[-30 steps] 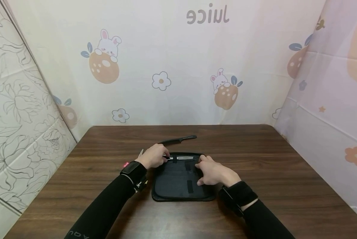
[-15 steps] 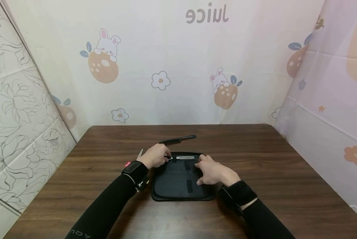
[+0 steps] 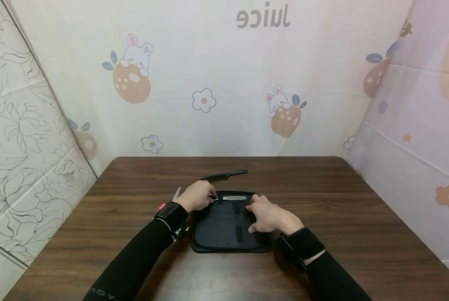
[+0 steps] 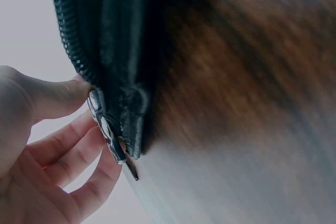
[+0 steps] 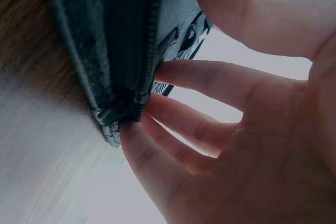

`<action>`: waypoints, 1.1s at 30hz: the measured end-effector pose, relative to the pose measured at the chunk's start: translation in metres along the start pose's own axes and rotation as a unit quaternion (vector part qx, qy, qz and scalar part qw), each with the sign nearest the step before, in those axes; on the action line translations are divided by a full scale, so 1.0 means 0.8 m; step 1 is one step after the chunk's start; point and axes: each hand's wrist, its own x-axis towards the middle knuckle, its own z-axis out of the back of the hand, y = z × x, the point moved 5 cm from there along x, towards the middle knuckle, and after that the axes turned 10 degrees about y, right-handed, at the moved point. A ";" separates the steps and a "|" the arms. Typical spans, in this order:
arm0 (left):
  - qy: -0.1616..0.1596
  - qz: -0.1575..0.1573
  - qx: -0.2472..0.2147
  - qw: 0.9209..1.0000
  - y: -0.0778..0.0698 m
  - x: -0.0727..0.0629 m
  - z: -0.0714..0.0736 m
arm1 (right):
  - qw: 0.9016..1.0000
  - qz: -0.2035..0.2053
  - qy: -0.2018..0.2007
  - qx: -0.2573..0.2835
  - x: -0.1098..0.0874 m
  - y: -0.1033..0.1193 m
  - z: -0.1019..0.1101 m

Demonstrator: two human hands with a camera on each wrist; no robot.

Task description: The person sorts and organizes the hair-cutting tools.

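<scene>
A black zip case (image 3: 218,230) lies flat on the table in the head view. Along its far edge lies a pair of silver thinning scissors (image 3: 234,198), the toothed blade passing beneath a dark elastic strap (image 3: 220,200). My left hand (image 3: 197,195) pinches the handle end at the case's far left corner; the left wrist view shows thumb and fingers on the metal handle (image 4: 107,127) beside the zip teeth. At the right side, my right hand (image 3: 269,214) rests with spread fingers touching the zipped edge (image 5: 142,98), its thumb over the inner face.
A black comb (image 3: 224,175) lies behind the case on the wooden table (image 3: 303,188). Beyond my left wrist a pointed silver blade (image 3: 177,192) sticks out, the rest of it hidden by the hand. Printed curtains (image 3: 224,125) stand behind the table.
My left hand has shifted slightly right, and the toothed blade has slid a little farther right past the strap. My right hand has kept its place.
</scene>
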 end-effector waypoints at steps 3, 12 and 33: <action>0.001 0.002 0.002 1.000 -0.001 0.001 0.000 | 1.000 0.001 -0.001 0.000 0.000 0.000 0.000; 0.003 0.003 0.009 1.000 -0.006 0.001 0.002 | 1.000 0.000 -0.005 0.000 -0.001 -0.002 0.000; 0.003 -0.009 -0.027 1.000 0.005 -0.010 0.007 | 1.000 0.004 -0.004 -0.001 -0.001 -0.002 -0.001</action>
